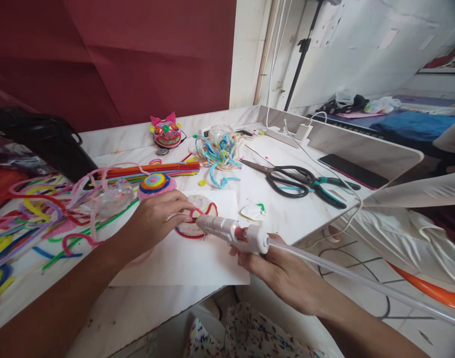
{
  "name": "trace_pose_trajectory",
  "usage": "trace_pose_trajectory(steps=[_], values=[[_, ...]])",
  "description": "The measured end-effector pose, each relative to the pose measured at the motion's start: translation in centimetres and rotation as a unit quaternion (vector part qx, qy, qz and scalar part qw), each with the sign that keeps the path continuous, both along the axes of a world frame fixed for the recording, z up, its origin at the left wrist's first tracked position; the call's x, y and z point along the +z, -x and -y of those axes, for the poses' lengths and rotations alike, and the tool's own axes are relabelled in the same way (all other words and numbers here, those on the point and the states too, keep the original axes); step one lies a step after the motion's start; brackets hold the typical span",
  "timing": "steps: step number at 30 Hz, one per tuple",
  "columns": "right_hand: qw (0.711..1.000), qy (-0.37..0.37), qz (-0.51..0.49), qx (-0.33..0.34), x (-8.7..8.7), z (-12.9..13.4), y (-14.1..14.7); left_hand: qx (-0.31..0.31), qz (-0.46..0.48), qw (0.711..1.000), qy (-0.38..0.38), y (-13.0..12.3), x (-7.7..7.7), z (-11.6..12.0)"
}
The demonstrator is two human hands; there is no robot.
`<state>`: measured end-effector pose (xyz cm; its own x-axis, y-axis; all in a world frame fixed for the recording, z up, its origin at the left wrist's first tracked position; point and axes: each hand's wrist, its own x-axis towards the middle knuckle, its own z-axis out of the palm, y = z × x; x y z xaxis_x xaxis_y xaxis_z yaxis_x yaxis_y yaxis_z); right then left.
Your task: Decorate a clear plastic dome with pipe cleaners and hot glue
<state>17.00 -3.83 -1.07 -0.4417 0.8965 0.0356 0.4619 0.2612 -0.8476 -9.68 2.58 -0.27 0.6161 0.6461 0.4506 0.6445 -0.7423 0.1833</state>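
My right hand [279,266] is wrapped round the handle of a white hot glue gun [220,228], and a long clear glue stick [324,262] sticks out of its back end. The gun's nozzle points left, right by the fingertips of my left hand [162,215]. Those fingers are pinched on a red pipe cleaner [213,207], which curls over a pale round piece edged in red. Under both lies a sheet of white paper [190,271]. The nozzle tip is partly hidden, so whether it touches the pipe cleaner I cannot tell.
Loose pipe cleaners [37,209] spread over the left, beside a coiled multicolour dome [156,184]. Behind stand a pink cat-like mask [166,132] and a blue tangle [220,149]. Scissors [287,181], pliers [327,191] and a phone [352,170] lie right. A person sits at right.
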Motion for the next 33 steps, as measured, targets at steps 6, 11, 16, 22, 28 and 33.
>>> trace_pose_trajectory(steps=[6,11,16,22,28,33], values=[[0.999,0.017,0.028,-0.023,-0.68,-0.12,-0.14,0.001,-0.002,1.000,-0.007,0.07,-0.12,-0.02],[0.999,0.016,0.027,-0.029,-0.68,-0.26,-0.18,0.001,-0.010,1.000,-0.020,0.07,-0.15,-0.08],[0.999,-0.003,0.020,-0.029,-0.29,-0.29,-0.03,-0.002,-0.012,0.999,-0.033,-0.06,-0.08,-0.01],[0.999,-0.009,0.025,-0.031,-0.22,-0.33,0.00,0.005,-0.008,0.999,-0.033,-0.11,-0.10,0.08],[1.000,-0.011,0.016,-0.017,0.03,-0.13,0.15,0.005,-0.014,0.999,-0.032,0.01,-0.29,0.03],[0.999,-0.015,0.026,-0.019,0.19,0.09,0.12,0.007,-0.013,0.999,-0.030,-0.05,-0.24,0.04]])
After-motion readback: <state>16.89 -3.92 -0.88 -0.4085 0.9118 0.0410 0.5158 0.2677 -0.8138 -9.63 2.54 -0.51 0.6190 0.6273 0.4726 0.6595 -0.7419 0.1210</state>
